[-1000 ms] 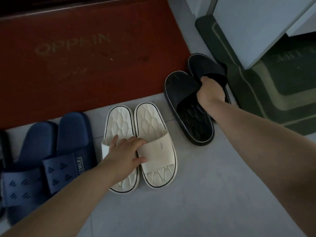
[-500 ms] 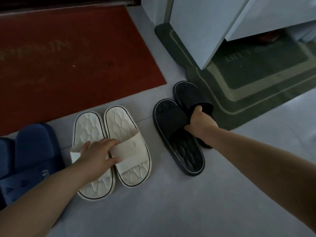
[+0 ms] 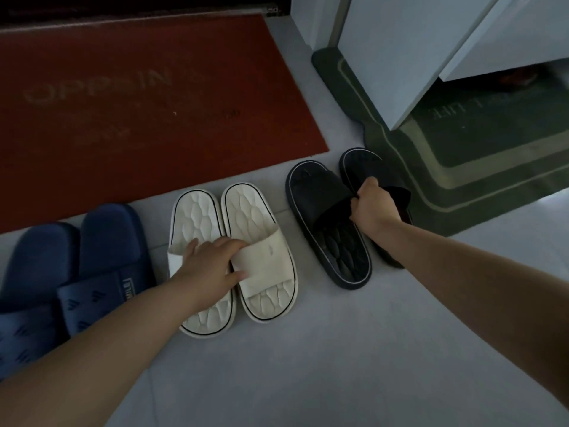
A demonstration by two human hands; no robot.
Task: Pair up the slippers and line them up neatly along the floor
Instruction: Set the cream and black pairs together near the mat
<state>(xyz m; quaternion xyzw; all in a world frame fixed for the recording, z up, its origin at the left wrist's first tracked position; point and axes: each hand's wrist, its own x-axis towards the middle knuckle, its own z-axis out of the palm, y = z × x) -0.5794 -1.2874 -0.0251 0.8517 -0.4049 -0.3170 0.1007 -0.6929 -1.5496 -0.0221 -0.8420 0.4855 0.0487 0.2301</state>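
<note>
1. Floor, far left: the blue pair lies side by side against the red mat, partly cut off by the edge of my feed. It sits where it did a second ago, and neither hand touches it.
2. White pair, just right of the blue: the two slippers lie flush, straps at the near end. My left hand stays spread over both straps, fingers fairly straight and thumb on the right strap, pressing rather than clutching. Nothing here has shifted in the last second, so I count this pair as placed.
3. Black pair, right of the white with a narrow strip of floor between: my right hand is curled tight where the two straps meet and grips both. This is where the change is. A second ago the outer slipper poked well ahead of its mate, toward the green mat. Now its far end is only a little ahead, at the mat's edge. The pair slants more than the white one, and its straps sit at the far end.
4. Cabinet, far right, stands over the green mat. My view swung that way half a second ago and has swung back.
5. Three pairs are matched and lie in one row. What remains, in my judgement, is squaring the black pair with the others and levelling its ends before I let go.
</note>
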